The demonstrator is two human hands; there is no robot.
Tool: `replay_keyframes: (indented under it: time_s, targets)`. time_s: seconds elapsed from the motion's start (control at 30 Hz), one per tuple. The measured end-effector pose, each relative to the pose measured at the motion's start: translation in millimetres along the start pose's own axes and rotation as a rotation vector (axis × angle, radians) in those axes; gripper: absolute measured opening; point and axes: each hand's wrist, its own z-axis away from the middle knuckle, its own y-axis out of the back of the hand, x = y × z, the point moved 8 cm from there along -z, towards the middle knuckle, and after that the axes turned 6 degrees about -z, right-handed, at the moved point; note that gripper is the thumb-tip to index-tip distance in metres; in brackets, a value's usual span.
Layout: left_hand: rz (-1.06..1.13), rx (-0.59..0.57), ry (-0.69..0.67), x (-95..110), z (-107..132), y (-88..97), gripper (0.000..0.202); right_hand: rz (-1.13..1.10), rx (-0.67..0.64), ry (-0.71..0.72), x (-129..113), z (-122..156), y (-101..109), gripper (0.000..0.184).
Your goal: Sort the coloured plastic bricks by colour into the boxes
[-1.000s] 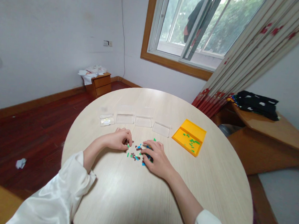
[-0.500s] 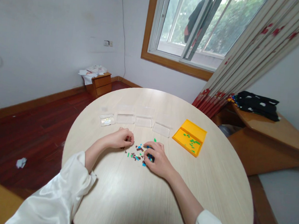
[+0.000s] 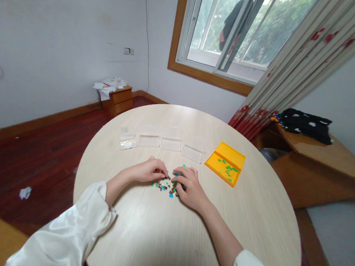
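A loose pile of tiny building bricks in brown, blue and green lies on the table between my hands. My left hand is at the pile's left side, thumb and forefinger pinched on a small brown building brick at the fingertips. From the right, my right hand arches over the pile, its fingers curved and apart, with bricks showing between thumb and forefinger. A blue brick lies just below its thumb. The palm hides part of the pile.
Beyond my hands stand several clear plastic boxes in a row; the leftmost box holds small pale pieces. An open yellow case with green bricks lies at the right. All are on a round wooden table.
My left hand has moved right, from the pile's far left to the bricks in its middle. My right hand has stayed nearly in place, its fingers shifting a little over the bricks.
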Motion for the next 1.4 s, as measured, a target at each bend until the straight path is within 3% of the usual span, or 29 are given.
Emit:
replay_keyframes:
  time_s: [0.23, 0.5, 0.87, 1.13, 1.4]
  targets:
    - [-0.113, -0.101, -0.051, 6, -2, -15.0, 0.015, 0.025, -0.012, 0.002, 2, 0, 1, 0.027]
    - [-0.164, -0.144, -0.095, 11, -1, -18.6, 0.018, 0.046, -0.036, 0.003, 3, 1, 0, 0.028]
    - [-0.154, -0.106, -0.081, 10, -2, -17.6, 0.014, 0.137, -0.078, -0.102, 17, 3, -7, 0.042]
    - [-0.158, -0.102, -0.054, 8, -3, -17.3, 0.012, 0.132, -0.071, -0.182, 20, -1, -7, 0.034]
    - [-0.102, 0.025, -0.004, 7, -6, -3.8, 0.02, 0.265, 0.085, -0.288, 41, 2, 6, 0.034]
